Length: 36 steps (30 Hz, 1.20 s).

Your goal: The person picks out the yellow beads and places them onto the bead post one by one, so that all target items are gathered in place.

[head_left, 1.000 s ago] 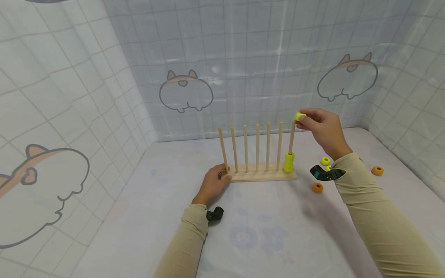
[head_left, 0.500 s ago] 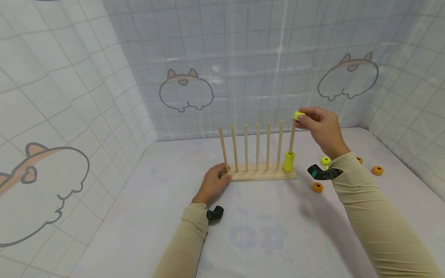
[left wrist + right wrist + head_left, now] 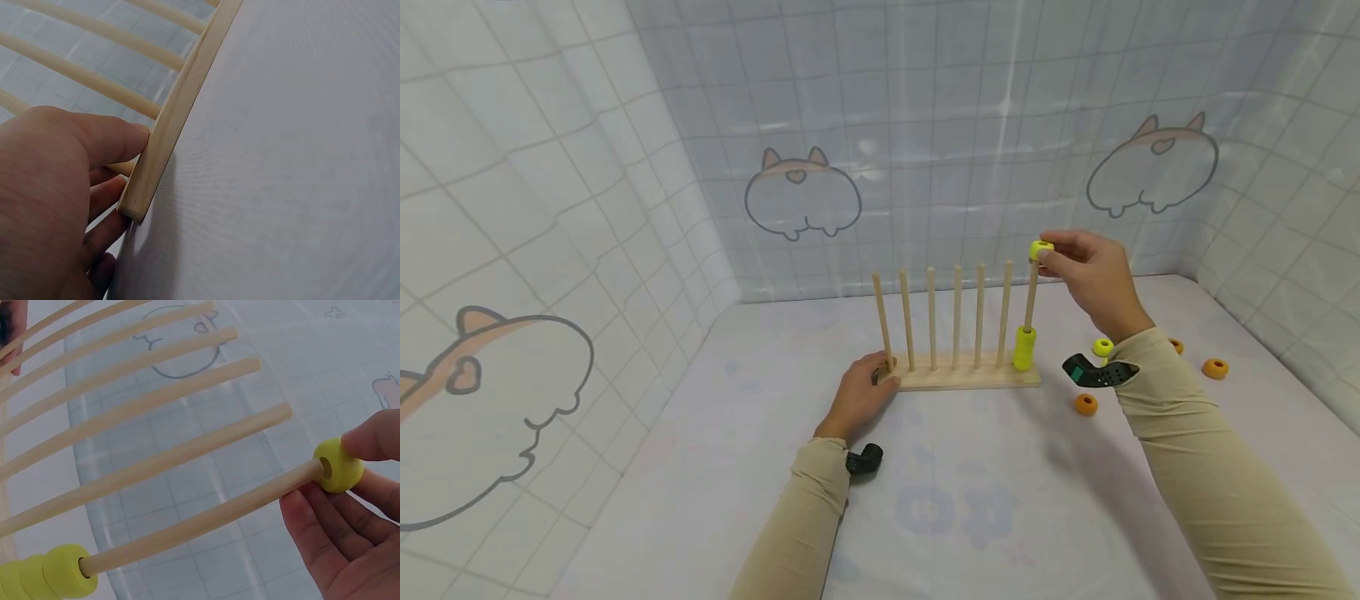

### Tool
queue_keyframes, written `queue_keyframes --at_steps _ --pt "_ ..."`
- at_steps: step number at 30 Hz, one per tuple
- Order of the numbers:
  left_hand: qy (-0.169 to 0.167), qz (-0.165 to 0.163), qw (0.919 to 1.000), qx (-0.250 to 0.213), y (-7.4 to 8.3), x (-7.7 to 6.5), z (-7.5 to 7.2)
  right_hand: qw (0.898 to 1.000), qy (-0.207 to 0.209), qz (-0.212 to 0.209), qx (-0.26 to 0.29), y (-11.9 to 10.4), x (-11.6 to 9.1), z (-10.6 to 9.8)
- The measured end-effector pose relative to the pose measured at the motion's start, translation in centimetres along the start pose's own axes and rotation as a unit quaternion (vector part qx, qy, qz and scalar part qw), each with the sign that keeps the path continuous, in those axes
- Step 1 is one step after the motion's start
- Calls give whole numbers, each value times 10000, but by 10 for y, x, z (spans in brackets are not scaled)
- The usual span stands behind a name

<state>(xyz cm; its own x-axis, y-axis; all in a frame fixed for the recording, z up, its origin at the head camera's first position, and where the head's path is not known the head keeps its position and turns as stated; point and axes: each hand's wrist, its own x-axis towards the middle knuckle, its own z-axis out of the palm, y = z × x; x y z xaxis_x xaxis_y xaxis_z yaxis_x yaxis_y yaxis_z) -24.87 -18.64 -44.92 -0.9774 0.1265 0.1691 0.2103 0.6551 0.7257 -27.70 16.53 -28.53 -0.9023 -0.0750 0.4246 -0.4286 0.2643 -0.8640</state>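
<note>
My right hand (image 3: 1097, 279) pinches a yellow bead (image 3: 340, 464) between thumb and fingers. That bead is at the tip of the rightmost peg (image 3: 206, 517), its hole meeting the peg's end in the right wrist view. Lower on the same peg, several yellow beads (image 3: 1023, 348) are stacked down to the base. The pegs stand upright in a row on a long wooden peg rack (image 3: 966, 380). My left hand (image 3: 859, 393) holds the rack's left end. In the left wrist view its thumb (image 3: 119, 139) lies on the base, with the fingers curled around the far side.
To the right on the white cloth lie loose beads: a yellow bead (image 3: 1102, 347) and an orange bead (image 3: 1086, 405). Farther right is another orange bead (image 3: 1215, 368), and more are partly hidden by my right wrist. A tile-patterned sheet (image 3: 925, 150) rises behind the rack.
The yellow bead in my right hand has shifted slightly left and tilted, coming over the tip of the rightmost peg. My left hand and the rack have stayed put.
</note>
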Motion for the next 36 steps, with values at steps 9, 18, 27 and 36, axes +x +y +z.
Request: queue_keyframes --at_steps 9,18,27,36 --pt "32 -18 10000 9 0 0 0 9995 -99 97 -270 -1 0 1" --pt "16 29 10000 -75 -1 1 1 9992 -170 98 -362 2 -1 1" --pt "22 63 9999 -116 0 0 0 9994 -152 80 -292 3 -2 1" --pt "43 74 10000 -47 0 0 0 9995 -204 70 -243 4 -1 1"
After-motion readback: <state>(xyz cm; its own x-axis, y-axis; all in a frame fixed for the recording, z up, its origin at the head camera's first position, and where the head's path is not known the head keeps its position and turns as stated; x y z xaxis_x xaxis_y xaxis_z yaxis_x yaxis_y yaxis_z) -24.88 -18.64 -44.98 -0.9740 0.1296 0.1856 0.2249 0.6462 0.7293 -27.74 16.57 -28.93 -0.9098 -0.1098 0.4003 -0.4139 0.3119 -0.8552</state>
